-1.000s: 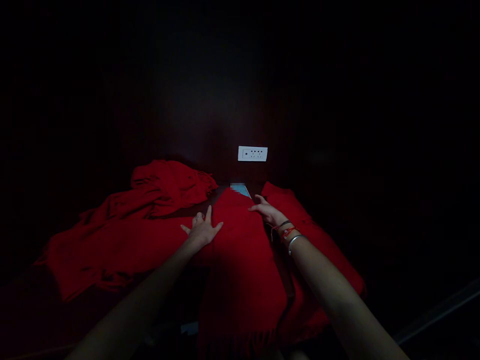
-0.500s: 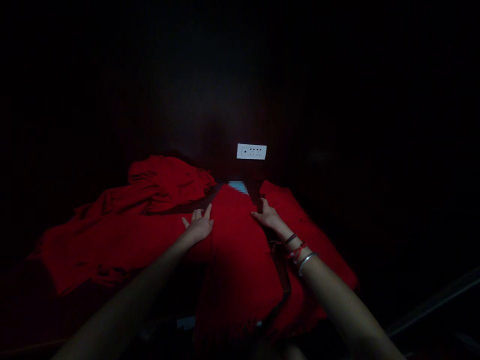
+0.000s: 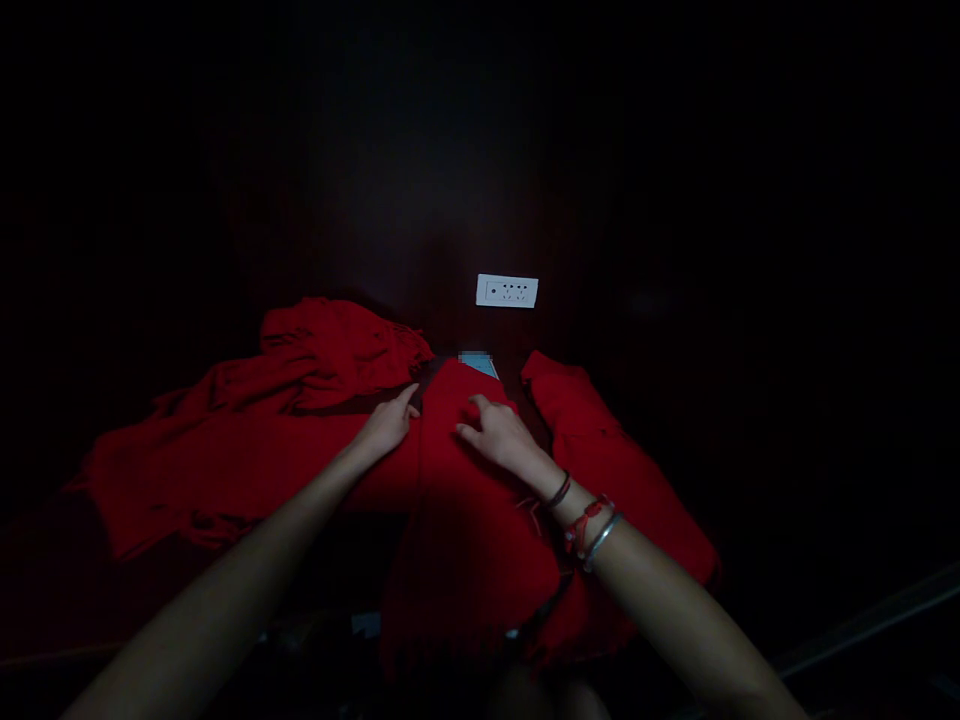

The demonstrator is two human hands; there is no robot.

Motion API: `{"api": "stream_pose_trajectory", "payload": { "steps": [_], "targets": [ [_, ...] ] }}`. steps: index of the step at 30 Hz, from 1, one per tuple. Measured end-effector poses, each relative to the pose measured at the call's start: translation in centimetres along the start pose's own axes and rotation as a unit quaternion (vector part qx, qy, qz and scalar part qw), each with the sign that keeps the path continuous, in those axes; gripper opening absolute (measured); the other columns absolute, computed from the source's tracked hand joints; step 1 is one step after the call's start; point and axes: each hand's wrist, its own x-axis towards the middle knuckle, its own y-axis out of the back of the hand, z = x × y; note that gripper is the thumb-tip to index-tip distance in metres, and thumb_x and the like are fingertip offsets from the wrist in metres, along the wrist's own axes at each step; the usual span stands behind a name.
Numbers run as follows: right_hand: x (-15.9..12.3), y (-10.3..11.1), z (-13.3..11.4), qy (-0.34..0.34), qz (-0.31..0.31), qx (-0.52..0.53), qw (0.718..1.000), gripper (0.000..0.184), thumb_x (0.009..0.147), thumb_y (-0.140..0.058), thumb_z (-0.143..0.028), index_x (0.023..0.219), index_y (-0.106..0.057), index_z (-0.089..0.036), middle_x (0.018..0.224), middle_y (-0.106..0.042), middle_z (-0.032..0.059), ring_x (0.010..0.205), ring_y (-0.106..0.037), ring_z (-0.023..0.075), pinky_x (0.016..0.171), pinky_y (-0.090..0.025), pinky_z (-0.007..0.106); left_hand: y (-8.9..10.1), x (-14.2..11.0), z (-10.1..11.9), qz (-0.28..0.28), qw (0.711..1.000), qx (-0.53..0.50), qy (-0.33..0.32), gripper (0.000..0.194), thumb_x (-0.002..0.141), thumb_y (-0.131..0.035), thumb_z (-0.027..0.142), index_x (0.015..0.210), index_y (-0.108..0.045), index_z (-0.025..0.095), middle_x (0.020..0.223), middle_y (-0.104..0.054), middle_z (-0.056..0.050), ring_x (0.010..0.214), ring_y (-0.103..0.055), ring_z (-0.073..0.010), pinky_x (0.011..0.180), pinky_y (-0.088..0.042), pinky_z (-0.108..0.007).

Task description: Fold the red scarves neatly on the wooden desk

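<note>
A long red fringed scarf [image 3: 465, 540] lies lengthwise in front of me, its fringe hanging at the near edge. At its left edge is my left hand [image 3: 386, 428], thumb and forefinger a little apart and the other fingers partly hidden. My right hand [image 3: 501, 436] is over the upper part of the same scarf, with thumb and forefinger apart; whether it touches the cloth is hard to see. Beneath the scarf's far end a light blue flat item [image 3: 480, 363] pokes out. Another red cloth [image 3: 247, 470] lies spread to the left.
A crumpled red fringed cloth [image 3: 330, 345] is heaped at the back left. On the right lies a folded red cloth [image 3: 622, 470]. A white socket panel [image 3: 508, 291] is on the dark wall behind. The surroundings are very dark.
My right hand has moved left, from the scarf's right edge onto its upper part. My left hand has shifted slightly up and left, its fingers less spread. The view has tilted slightly.
</note>
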Motion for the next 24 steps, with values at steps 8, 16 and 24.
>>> {"api": "stream_pose_trajectory", "payload": {
  "steps": [8, 16, 24],
  "targets": [
    [5.0, -4.6, -7.6, -0.106, -0.084, -0.023, 0.991, 0.043, 0.068, -0.056, -0.024, 0.106, -0.044, -0.008, 0.101, -0.053, 0.02, 0.094, -0.05, 0.0297, 0.071, -0.041, 0.044, 0.6, -0.2, -3.5, -0.123, 0.957, 0.189, 0.183, 0.062, 0.08, -0.021, 0.049, 0.13, -0.009, 0.015, 0.133, -0.017, -0.015, 0.121, -0.01, -0.0292, 0.092, -0.021, -0.042],
    [5.5, -0.7, -2.3, -0.113, -0.086, 0.115, 0.983, 0.054, 0.061, -0.055, -0.009, 0.112, -0.037, -0.014, 0.096, -0.056, 0.0113, 0.086, -0.055, 0.0225, 0.067, -0.045, 0.031, 0.3, -0.8, -3.4, -0.122, 0.959, 0.204, 0.156, 0.058, 0.081, -0.016, 0.048, 0.13, -0.009, 0.018, 0.135, -0.012, -0.012, 0.121, -0.007, -0.0281, 0.093, -0.019, -0.042],
    [0.0, 2.3, 9.3, -0.196, 0.059, 0.477, 0.855, 0.044, 0.065, -0.043, -0.006, 0.106, -0.037, -0.02, 0.068, -0.053, -0.0016, 0.06, -0.054, 0.0093, 0.054, -0.046, 0.021, 2.3, -3.7, -9.1, 0.005, 0.961, 0.273, 0.043, 0.053, 0.081, -0.023, 0.038, 0.129, -0.017, 0.015, 0.131, -0.024, -0.013, 0.12, -0.012, -0.0292, 0.092, -0.021, -0.039]
  ]
}}
